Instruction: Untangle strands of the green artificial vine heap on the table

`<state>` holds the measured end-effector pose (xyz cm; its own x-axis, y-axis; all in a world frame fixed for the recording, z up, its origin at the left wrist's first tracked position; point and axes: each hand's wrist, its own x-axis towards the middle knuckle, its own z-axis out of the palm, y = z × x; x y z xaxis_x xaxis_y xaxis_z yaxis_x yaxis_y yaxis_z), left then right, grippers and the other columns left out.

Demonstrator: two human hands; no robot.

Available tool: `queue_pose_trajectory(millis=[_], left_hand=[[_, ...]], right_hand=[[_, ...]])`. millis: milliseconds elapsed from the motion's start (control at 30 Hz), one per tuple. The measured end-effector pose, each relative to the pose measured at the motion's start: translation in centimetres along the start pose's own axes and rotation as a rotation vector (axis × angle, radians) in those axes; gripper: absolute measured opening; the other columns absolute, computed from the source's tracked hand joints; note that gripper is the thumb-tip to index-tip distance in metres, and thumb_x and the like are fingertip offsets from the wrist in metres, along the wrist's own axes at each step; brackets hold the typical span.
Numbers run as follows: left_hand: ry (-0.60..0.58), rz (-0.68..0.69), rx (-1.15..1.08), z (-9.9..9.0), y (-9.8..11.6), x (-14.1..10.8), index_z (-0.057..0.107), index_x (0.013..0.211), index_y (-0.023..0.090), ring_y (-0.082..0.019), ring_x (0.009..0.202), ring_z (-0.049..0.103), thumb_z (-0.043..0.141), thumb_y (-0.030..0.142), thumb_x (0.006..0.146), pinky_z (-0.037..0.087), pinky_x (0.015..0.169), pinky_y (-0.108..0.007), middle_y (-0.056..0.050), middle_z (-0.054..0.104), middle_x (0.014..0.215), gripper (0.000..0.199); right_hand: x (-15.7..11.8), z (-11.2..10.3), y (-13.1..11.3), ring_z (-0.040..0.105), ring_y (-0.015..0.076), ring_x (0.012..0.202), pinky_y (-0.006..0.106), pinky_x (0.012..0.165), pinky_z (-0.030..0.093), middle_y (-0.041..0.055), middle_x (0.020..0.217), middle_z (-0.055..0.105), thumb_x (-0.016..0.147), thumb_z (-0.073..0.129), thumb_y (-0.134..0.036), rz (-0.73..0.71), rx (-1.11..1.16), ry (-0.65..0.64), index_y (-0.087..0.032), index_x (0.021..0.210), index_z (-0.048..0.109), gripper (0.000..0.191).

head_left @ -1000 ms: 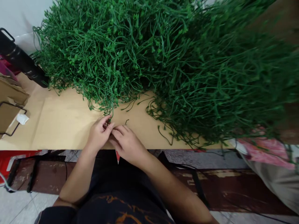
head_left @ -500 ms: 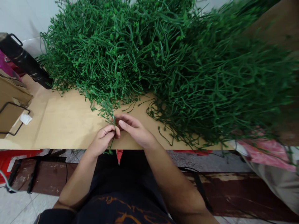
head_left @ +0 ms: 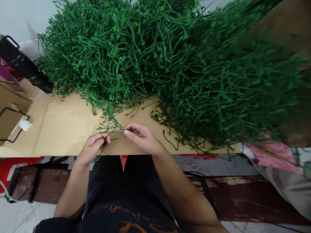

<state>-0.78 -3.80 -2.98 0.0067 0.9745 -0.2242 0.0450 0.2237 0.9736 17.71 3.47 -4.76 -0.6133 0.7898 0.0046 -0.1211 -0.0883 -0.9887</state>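
My left hand point(head_left: 95, 144) is closed in a pinch on thin green plant stems point(head_left: 114, 139), near the table's front edge. Some stem ends hang below that hand. To its right, my right hand point(head_left: 143, 138) pinches the tip of a green stem between thumb and fingers. Stems stretch across the gap between the two hands. Just beyond them, a loose sprig with small forked tips point(head_left: 109, 116) trails down from the large heap of green plastic-looking stems point(head_left: 126, 58). Whether the two hands share a single stem, I cannot tell.
Tan board covers the table point(head_left: 65, 126). A black bottle point(head_left: 26, 66) leans at the left, behind a cardboard box point(head_left: 12, 97) with a black wire handle and a white scrap point(head_left: 25, 125). Pink cloth point(head_left: 274, 155) and another person's leg point(head_left: 289, 184) are at the right.
My left hand has moved left, away from my right hand, with stems in its fingers. My right hand has closed on a stem tip. The view has shifted slightly.
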Motion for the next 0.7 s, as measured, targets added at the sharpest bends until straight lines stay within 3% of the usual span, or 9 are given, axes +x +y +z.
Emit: queue_pose_trajectory(millis=[167, 300, 367, 567, 700], left_hand=[[0.056, 0.164, 0.369, -0.2, 0.7, -0.6, 0.059, 0.08, 0.017, -0.013, 0.075, 0.048, 0.054, 0.03, 0.08, 0.04, 0.068, -0.025, -0.002, 0.05, 0.081, 0.014], [0.226, 0.328, 0.534, 0.1, 0.8, -0.3, 0.059, 0.077, 0.017, -0.017, 0.09, 0.051, 0.055, 0.029, 0.081, 0.042, 0.082, -0.029, -0.005, 0.051, 0.086, 0.014], [0.233, 0.369, 0.565, 0.4, 0.9, -0.1, 0.06, 0.077, 0.017, -0.016, 0.091, 0.053, 0.054, 0.028, 0.082, 0.043, 0.084, -0.029, -0.005, 0.053, 0.086, 0.014], [0.173, 0.266, 0.412, 1.7, 0.1, 1.0, 0.062, 0.094, 0.017, -0.014, 0.08, 0.057, 0.056, 0.033, 0.08, 0.045, 0.073, -0.027, -0.006, 0.062, 0.09, 0.022], [0.204, 0.168, 0.188, 3.0, -0.2, 2.5, 0.057, 0.077, 0.015, -0.011, 0.066, 0.05, 0.064, 0.035, 0.073, 0.042, 0.064, -0.023, 0.0, 0.055, 0.072, 0.022]], right_hand=[[-0.2, -0.1, 0.2, 0.051, 0.0105, 0.072, 0.025, 0.07, 0.043, 0.002, 0.077, 0.055, 0.079, 0.052, -0.054, -0.025, -0.053, -0.054, -0.016, 0.087, 0.056, 0.039], [-0.4, 0.1, 0.4, 0.046, 0.009, 0.067, 0.024, 0.065, 0.04, 0.0001, 0.073, 0.049, 0.08, 0.055, -0.043, -0.047, -0.095, -0.074, -0.016, 0.084, 0.052, 0.028], [-0.4, 0.3, 0.5, 0.045, 0.0089, 0.067, 0.024, 0.064, 0.039, -0.0004, 0.072, 0.047, 0.08, 0.055, -0.038, -0.085, -0.139, -0.063, -0.016, 0.08, 0.05, 0.023], [-0.2, 0.9, 0.6, 0.046, 0.0133, 0.071, 0.027, 0.066, 0.037, 0.0027, 0.071, 0.049, 0.082, 0.052, -0.029, -0.277, -0.546, 0.032, -0.016, 0.075, 0.052, 0.015], [-0.3, 1.6, 0.5, 0.043, 0.0157, 0.071, 0.029, 0.065, 0.036, 0.0042, 0.069, 0.048, 0.082, 0.048, -0.021, -0.331, -0.81, 0.087, -0.017, 0.068, 0.049, 0.015]])
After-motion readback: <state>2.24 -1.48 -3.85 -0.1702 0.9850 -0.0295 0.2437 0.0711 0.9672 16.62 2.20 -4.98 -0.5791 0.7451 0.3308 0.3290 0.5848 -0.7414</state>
